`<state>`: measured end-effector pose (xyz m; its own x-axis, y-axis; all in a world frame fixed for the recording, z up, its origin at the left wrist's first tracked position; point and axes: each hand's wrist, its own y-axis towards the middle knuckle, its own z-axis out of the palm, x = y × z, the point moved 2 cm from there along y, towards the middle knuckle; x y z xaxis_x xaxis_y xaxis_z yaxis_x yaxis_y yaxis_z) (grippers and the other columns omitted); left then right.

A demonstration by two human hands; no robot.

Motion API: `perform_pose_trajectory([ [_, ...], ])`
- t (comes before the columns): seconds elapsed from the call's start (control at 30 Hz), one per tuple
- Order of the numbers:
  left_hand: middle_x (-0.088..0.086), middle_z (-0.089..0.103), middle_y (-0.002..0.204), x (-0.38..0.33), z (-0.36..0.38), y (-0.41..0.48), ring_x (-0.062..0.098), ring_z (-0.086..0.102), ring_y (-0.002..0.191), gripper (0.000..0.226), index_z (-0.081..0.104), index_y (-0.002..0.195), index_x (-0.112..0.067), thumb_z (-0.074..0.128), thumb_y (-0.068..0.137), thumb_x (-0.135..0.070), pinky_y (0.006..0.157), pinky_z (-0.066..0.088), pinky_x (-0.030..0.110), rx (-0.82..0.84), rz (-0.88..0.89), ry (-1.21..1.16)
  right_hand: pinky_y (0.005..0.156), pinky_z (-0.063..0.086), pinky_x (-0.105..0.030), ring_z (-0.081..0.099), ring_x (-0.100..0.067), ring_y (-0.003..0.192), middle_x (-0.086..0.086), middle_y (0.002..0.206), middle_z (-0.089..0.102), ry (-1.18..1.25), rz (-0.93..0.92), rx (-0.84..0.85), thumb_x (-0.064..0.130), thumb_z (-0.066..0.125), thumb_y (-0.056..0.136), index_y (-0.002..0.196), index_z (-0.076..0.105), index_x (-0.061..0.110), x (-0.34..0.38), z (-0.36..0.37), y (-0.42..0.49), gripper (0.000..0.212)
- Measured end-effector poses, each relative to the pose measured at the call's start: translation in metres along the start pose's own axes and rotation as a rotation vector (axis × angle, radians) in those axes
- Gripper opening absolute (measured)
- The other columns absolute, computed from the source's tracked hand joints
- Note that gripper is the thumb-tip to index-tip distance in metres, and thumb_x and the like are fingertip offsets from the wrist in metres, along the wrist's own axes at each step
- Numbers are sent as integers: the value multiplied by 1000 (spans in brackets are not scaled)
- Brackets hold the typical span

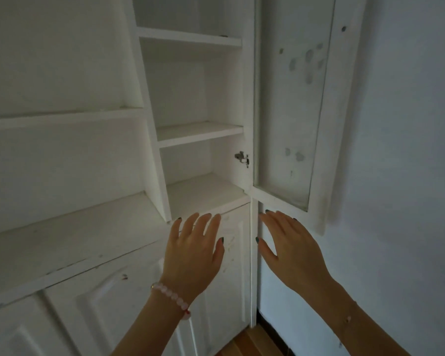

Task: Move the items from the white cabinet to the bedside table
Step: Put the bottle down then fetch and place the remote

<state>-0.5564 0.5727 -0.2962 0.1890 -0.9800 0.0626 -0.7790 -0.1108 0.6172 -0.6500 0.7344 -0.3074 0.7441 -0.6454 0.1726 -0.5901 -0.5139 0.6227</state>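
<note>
The white cabinet (149,140) fills the left and middle of the head view, its narrow upper compartment standing open. The shelves (201,132) inside show bare boards with no items on them. The glass-panelled door (290,119) is swung out to the right. My left hand (193,255), with a pink bead bracelet on the wrist, is held up with straight fingers in front of the lower cabinet door, just below the bottom shelf. My right hand (290,250) is raised with spread fingers just below the open door's bottom edge. Neither hand holds anything.
A wide white ledge (70,242) runs along the left above closed lower doors (95,304). A metal hinge (242,158) sits on the compartment's right wall. A white wall (401,176) stands to the right, with wooden floor (249,343) below.
</note>
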Motion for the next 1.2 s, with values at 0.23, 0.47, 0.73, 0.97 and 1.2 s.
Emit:
perform_pose_trajectory([
  [0.23, 8, 67, 109, 2, 37, 97, 29, 63, 102, 46, 62, 116, -10, 37, 85, -32, 90, 48, 51, -112, 143, -89, 90, 50, -46, 57, -27, 112, -8, 120, 62, -111, 57, -108, 43, 34, 88, 123, 56, 10, -42, 3, 69, 53],
  [0.47, 6, 68, 102, 1, 45, 202, 27, 65, 94, 43, 63, 112, -11, 38, 82, -30, 84, 51, 47, -239, 306, -169, 89, 49, -30, 60, -21, 106, -5, 116, 64, -159, 65, -312, 37, 39, 87, 121, 57, 9, -78, -22, 136, 47],
  [0.73, 8, 70, 97, -12, 22, 282, 26, 67, 87, 44, 65, 109, -9, 38, 83, -31, 78, 54, 44, -364, 379, -186, 101, 38, -33, 45, -24, 122, -10, 132, 51, -79, 84, -558, 29, 48, 86, 132, 46, 10, -122, -76, 221, 50],
  [0.97, 8, 70, 97, -17, 36, 296, 27, 68, 87, 45, 65, 109, -10, 36, 82, -32, 77, 54, 45, -297, 348, -170, 113, 9, -32, 5, -21, 142, -7, 155, 5, -6, 157, -605, 19, 59, 88, 146, 9, 14, -158, -85, 243, 76],
  [1.2, 9, 71, 96, -17, 40, 289, 27, 68, 86, 45, 64, 110, -8, 37, 82, -31, 78, 53, 45, -269, 308, -128, 100, 19, -19, 24, -17, 135, -3, 153, 15, 354, 367, -506, 26, 54, 91, 146, 2, 14, -178, -74, 245, 77],
])
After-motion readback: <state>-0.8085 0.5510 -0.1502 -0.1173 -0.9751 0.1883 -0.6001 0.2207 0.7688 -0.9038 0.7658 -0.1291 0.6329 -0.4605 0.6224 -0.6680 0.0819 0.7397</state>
